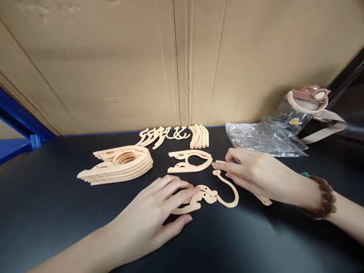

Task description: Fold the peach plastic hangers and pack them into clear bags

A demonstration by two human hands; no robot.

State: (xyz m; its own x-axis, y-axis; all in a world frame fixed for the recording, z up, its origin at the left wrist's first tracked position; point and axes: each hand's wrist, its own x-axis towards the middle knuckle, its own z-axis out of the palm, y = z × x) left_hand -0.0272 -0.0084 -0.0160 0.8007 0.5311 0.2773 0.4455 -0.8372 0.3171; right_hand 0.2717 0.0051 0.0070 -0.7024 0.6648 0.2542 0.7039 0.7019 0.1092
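Note:
Cream plastic folding-hanger parts lie on the black table. My left hand (159, 208) is spread palm down over several curved pieces (209, 193), its index fingertip touching them and its thumb apart on the table side. Just right of these lies a loose hanger hook (234, 195). My right hand (253, 170) is closed on a long hanger arm (264, 200), which passes under the fingers; its middle is hidden. Beyond my hands, a folded hanger (200, 154) lies flat. To the left is a stack of folded hangers (122, 170).
At the back lie curved arms (148, 136), several hooks (179, 132) and a row of arms (199, 136). A clear plastic bag (253, 138) and a strapped water bottle (298, 110) are at the back right. Cardboard (113, 68) stands behind the black table (57, 212).

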